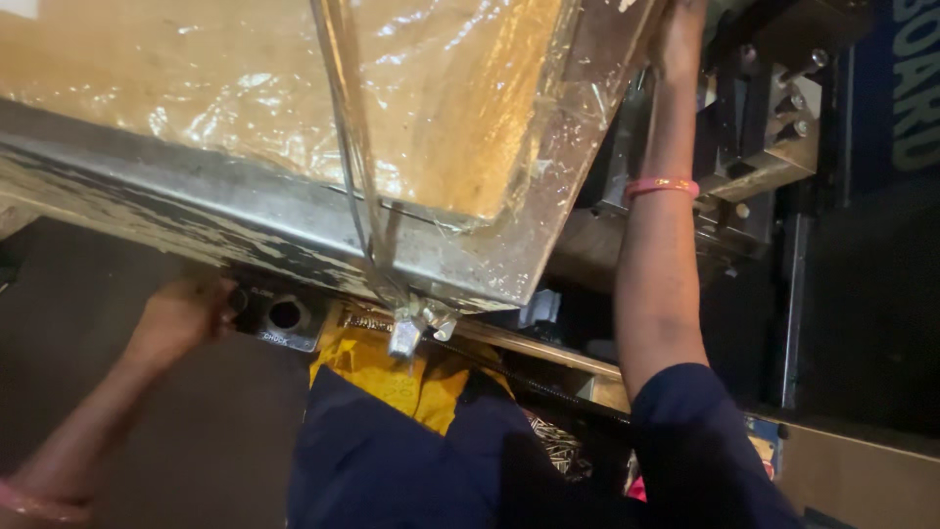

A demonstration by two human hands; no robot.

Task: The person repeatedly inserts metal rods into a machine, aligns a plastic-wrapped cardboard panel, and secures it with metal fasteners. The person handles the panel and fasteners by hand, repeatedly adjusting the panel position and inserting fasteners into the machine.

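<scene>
L hand (181,315) grips machine knob (235,299); R hand (679,39) grasps wrapped box (294,88), long axis left-right.

views: one, head-worn | faces: steeply down over the person's chest, tilted | range: close, metal worktop (196,211) edge fills upper frame | edges: left hand (181,318) lower left, right hand (678,39) cut by top | shared: nothing, single view

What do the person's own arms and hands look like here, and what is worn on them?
Both hands are bare, without gloves. The right arm has a short dark blue sleeve and a thin pink bangle at the wrist. The left arm is bare too, with a pink band low on it.
</scene>
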